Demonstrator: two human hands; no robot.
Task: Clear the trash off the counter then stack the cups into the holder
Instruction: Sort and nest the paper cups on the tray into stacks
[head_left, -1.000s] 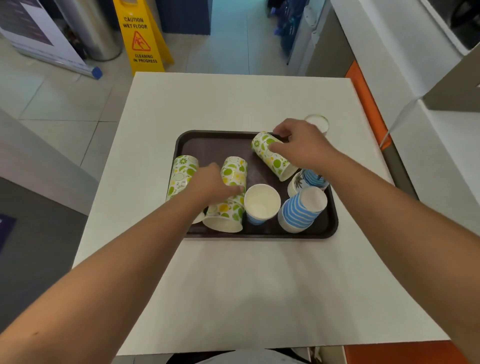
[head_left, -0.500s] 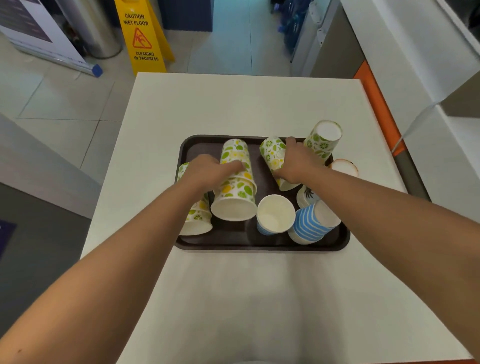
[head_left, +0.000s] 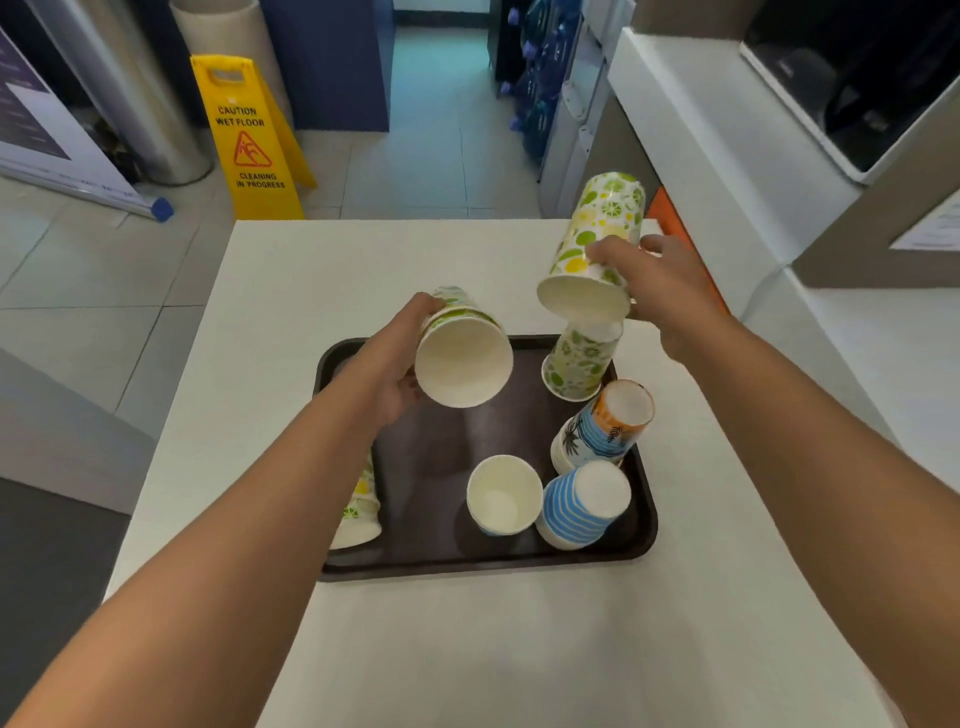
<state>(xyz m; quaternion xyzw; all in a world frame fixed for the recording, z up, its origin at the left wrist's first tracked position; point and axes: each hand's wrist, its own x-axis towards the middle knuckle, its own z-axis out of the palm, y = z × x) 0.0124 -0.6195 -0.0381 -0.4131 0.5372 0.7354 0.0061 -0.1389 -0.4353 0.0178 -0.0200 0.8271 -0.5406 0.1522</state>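
My left hand (head_left: 395, 364) grips a green-patterned paper cup (head_left: 462, 358) above the dark tray (head_left: 483, 564), its mouth facing me. My right hand (head_left: 654, 280) holds a taller green-patterned cup (head_left: 597, 244) upside down, just above an inverted green cup (head_left: 579, 358) standing at the tray's far right. Also on the tray: an orange and blue palm cup (head_left: 602, 426), a blue striped cup (head_left: 582, 504), an upright white-inside cup (head_left: 503, 494), and a green cup (head_left: 361, 512) partly hidden under my left forearm.
The tray lies on a white table (head_left: 467, 649). A yellow wet floor sign (head_left: 249, 140) stands on the tiles beyond the table. A white counter (head_left: 727, 171) runs along the right, with an orange strip (head_left: 670, 218) beside the table.
Both hands have lifted their green cups off the tray. The right hand's cup rose over the inverted cup at the far right. The camera tilted up.
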